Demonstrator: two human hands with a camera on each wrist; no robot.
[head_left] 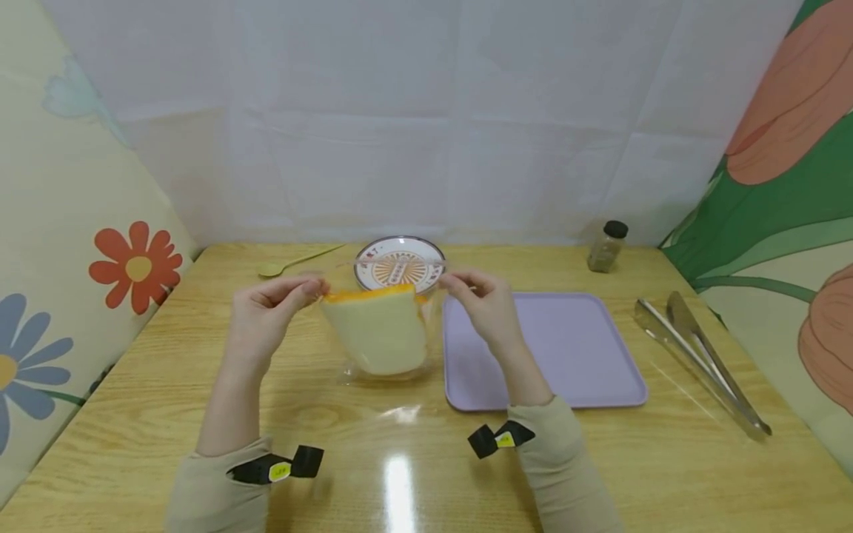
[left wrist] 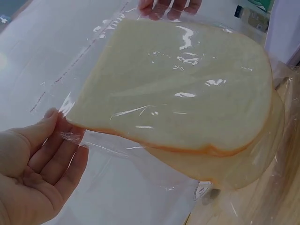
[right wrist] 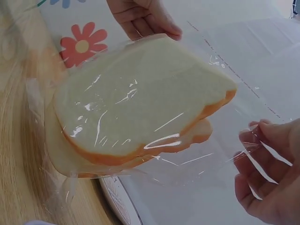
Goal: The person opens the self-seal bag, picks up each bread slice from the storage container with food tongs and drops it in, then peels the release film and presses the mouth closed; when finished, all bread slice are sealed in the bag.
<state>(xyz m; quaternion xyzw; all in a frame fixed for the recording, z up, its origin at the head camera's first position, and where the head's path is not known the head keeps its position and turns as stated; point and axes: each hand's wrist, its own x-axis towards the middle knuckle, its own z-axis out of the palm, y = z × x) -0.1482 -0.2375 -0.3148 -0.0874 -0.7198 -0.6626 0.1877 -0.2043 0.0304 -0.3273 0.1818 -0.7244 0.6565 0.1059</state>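
Note:
Between the two hands hangs a clear plastic bag (right wrist: pixel 185 171) holding slices of bread (head_left: pixel 383 333), pale with an orange-brown crust. At least two slices overlap inside, best seen in the left wrist view. The left hand (head_left: pixel 269 318) pinches the bag's upper left edge between thumb and fingers, beside a corner of the bread. On the opposite side, the right hand (head_left: pixel 485 307) pinches the film at the upper right. Red print runs along a strip of the film near the bag's mouth. The bread tilts, its lower edge close over the wooden table (head_left: pixel 333 451).
Behind the bag is a patterned white plate (head_left: pixel 426 253), with a gold spoon (head_left: pixel 272 269) left of it. A lilac tray (head_left: pixel 573 352) lies under the right wrist. Metal tongs (head_left: pixel 706 363) lie far right; a black-capped jar (head_left: pixel 606 248) stands at the back right.

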